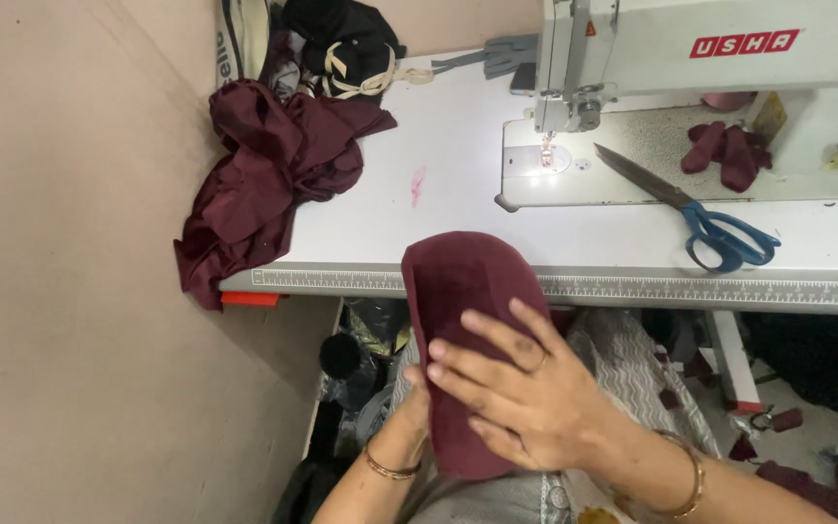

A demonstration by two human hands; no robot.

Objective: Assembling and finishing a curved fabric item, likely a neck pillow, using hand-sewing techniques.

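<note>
Maroon cloth piece (458,291), rounded and folded, sits in my lap below the white surface (438,209) edge, not yet under the white sewing machine (710,58). Crumpled maroon fabric heap (264,175) crowds the left edge; the middle lies open. Right hand (526,388) fingers spread flat on the piece; left hand (409,412) grips it beneath. Blue-handled scissors (700,218) lie right.

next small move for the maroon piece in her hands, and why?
Probably lift the maroon fabric piece forward onto the white table, toward the sewing machine's needle. It is off the table edge over the lap, right hand flat on top, left hand under it. The lit plate by the needle is bare, and the scissors lie aside.
</note>
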